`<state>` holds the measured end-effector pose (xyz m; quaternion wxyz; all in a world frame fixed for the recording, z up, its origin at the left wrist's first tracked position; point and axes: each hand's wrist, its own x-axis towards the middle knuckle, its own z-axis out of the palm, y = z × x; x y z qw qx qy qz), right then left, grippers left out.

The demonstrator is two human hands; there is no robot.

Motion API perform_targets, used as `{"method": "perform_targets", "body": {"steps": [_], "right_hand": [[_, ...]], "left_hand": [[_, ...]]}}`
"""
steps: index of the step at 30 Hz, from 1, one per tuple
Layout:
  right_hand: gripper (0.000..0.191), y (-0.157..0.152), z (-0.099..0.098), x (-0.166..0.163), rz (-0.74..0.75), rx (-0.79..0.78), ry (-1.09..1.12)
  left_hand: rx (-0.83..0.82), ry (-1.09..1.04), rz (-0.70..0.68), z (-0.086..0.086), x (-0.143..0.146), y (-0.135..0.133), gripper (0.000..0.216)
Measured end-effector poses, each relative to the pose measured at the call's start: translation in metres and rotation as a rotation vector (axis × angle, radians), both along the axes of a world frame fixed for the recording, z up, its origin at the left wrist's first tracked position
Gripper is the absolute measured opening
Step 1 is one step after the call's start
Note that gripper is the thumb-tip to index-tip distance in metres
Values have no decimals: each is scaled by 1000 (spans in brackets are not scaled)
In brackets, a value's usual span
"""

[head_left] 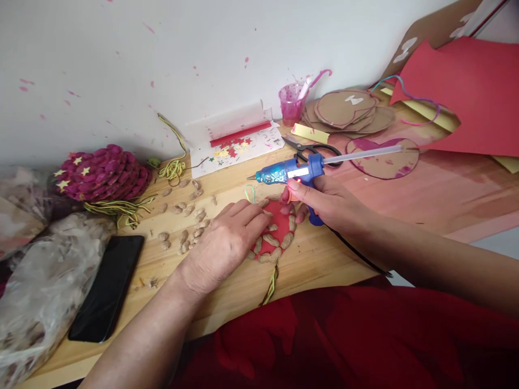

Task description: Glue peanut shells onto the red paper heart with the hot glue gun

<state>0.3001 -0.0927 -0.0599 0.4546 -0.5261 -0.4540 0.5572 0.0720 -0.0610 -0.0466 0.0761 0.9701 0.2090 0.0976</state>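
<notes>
My right hand (324, 202) is closed round a blue glue gun (290, 172), its nozzle pointing left and a glue stick jutting out behind. A black cord runs from it toward me. My left hand (223, 243) lies palm down with fingers stretched onto a red disc (279, 227) that is ringed with peanut shells and has yarn strands trailing from its near edge. The fingertips press on shells at the disc's left rim. Loose peanut shells (184, 219) are scattered on the wooden table just left of that hand.
A black phone (107, 286) lies at the left, beside plastic bags (36, 292). A purple decorated dome (101, 173) and yarn sit behind. Scissors (312, 148), a pink cup (292, 102), cardboard discs (348, 108) and red paper (466, 92) lie at the back right.
</notes>
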Motion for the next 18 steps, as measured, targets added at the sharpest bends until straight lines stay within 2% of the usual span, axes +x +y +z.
{"method": "perform_targets", "body": {"steps": [18], "right_hand": [[44,2,2,1,24,-8,-65]], "left_hand": [[-76,-25,17,-2,0,0,20]]}}
